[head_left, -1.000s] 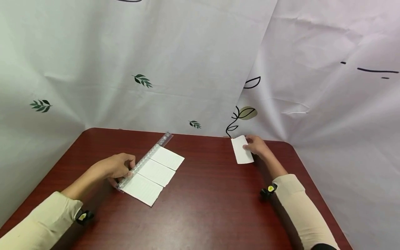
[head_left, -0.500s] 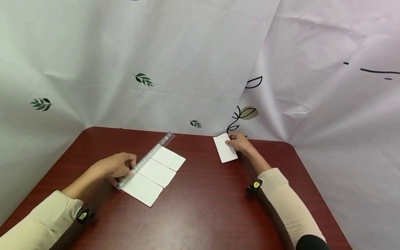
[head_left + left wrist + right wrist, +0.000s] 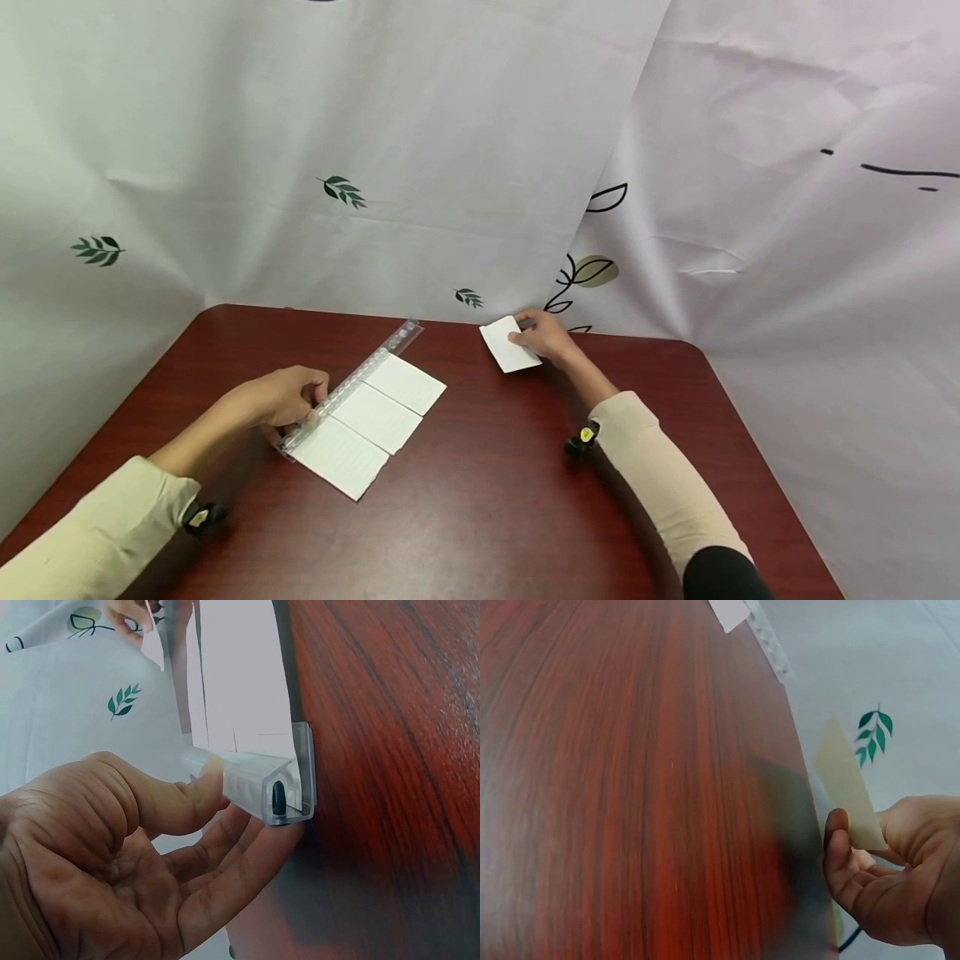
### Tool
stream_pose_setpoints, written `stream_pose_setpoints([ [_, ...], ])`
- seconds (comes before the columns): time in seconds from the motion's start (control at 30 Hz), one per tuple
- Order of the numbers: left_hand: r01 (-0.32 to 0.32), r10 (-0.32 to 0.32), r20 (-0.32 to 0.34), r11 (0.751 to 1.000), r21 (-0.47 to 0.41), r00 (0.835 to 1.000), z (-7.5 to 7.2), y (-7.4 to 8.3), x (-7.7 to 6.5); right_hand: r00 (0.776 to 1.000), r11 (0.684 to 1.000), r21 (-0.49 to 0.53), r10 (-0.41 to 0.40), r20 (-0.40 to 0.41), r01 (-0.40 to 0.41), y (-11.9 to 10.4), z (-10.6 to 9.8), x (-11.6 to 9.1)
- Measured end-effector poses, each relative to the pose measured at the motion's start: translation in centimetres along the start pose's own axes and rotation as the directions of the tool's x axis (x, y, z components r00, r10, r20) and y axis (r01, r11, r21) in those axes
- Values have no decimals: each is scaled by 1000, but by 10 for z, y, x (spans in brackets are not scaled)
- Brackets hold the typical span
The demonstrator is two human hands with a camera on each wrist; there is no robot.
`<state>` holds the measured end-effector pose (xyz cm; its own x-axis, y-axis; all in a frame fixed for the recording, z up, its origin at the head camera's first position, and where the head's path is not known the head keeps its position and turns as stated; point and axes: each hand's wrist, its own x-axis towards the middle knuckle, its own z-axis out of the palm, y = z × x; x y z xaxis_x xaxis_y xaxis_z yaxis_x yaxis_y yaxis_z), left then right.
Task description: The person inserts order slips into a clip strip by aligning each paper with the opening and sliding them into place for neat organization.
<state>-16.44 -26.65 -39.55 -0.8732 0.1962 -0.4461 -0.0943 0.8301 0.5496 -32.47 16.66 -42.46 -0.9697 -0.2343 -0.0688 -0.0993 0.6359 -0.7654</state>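
Note:
A long clear plastic strip (image 3: 352, 385) lies slantwise toward the back of the table, a row of round shapes along it. Three white paper slips (image 3: 377, 415) stick out side by side from its right edge. My left hand (image 3: 281, 398) pinches the strip near its front end. In the left wrist view, the strip (image 3: 251, 787) shows a channel-shaped end with a dark piece inside, and the thumb presses on top. Near the back edge, my right hand (image 3: 546, 336) pinches another white slip (image 3: 510, 344) between thumb and fingers, raised off the table and right of the strip.
Everything lies on a reddish-brown wooden table (image 3: 465, 500) with rounded back corners. A white cloth backdrop (image 3: 420, 167) with leaf prints stands along the back and sides. Dark devices are strapped at both wrists.
My right hand has carried its slip leftward along the back edge, closer to the strip, and the slip has tilted. The left hand keeps its hold almost unmoved.

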Motion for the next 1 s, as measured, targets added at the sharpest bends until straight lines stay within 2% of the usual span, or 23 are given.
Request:
stream_pose_setpoints([
  [0.2, 2, -2, -9, 1000, -2, 1000, 1, 0, -1, 999, 999, 38, 24, -25, -23, -7, 18, 9],
  [0.47, 9, -9, -19, 1000, 1, 1000, 2, 0, -1, 1000, 992, 125, 19, 20, -22, -16, 36, 14],
  [1.0, 8, -8, -17, 1000, 14, 1000, 2, 0, -1, 999, 982, 187, -32, 6, 31, -39, 68, 27],
])
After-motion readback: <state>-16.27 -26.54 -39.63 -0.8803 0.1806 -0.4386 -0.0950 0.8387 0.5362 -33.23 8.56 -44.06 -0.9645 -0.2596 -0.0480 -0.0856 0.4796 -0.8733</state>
